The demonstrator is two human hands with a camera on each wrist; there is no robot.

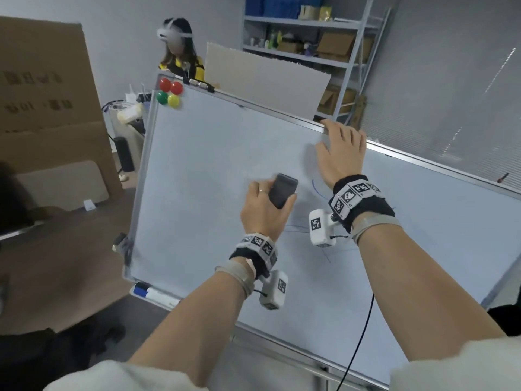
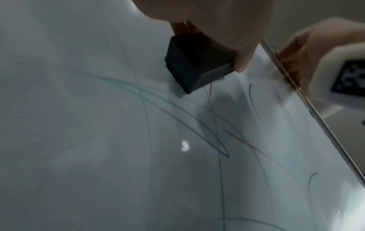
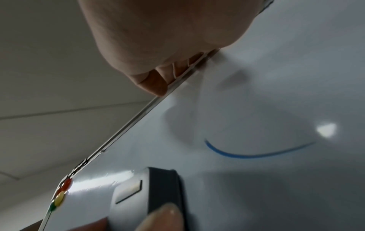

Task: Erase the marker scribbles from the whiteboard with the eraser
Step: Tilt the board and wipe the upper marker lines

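Eraser in left hand

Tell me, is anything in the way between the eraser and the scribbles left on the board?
Nothing visible. The left hand holds the eraser on the whiteboard, and the scribbles begin right beside it. The right hand only grips the board's top edge, off to the side.

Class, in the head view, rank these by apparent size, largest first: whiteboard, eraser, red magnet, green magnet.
1. whiteboard
2. eraser
3. red magnet and green magnet: they look alike, so no ranking between them.
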